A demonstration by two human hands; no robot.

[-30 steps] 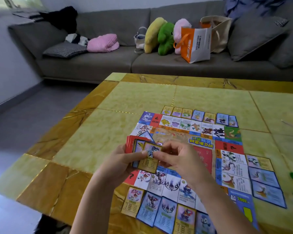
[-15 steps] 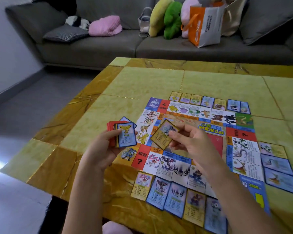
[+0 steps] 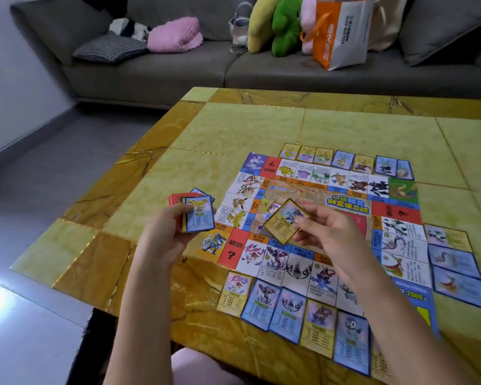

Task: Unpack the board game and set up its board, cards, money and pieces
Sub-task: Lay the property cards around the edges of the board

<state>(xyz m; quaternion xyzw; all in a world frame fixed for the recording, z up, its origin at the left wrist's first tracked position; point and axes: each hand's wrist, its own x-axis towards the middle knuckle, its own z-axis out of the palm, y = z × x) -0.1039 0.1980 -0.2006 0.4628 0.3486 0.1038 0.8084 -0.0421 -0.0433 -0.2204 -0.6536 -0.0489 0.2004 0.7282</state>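
From the head camera, the flat, glossy paper game board (image 3: pixel 311 190) lies square on a table (image 3: pixel 233 129) of polished yellow and amber marble-patterned panels. The left hand (image 3: pixel 164 234) grips a thick deck of cards (image 3: pixel 196 213) above the table just left of the board, thumb across the blue-bordered top card, red card backs fanned behind it. The right hand (image 3: pixel 331 234) pinches a single yellow-bordered card (image 3: pixel 285 220), tilted, over the board's middle. Rectangular property cards lie face up along the board's edges: a near row (image 3: pixel 289 309), a far row (image 3: pixel 345 159) and a right column (image 3: pixel 456 262). Behind stands a grey fabric sofa (image 3: pixel 150 70) with a pink ribbed cushion (image 3: pixel 175 36), a green plush toy (image 3: pixel 285 23) and an orange-and-white paper bag (image 3: pixel 342 31).
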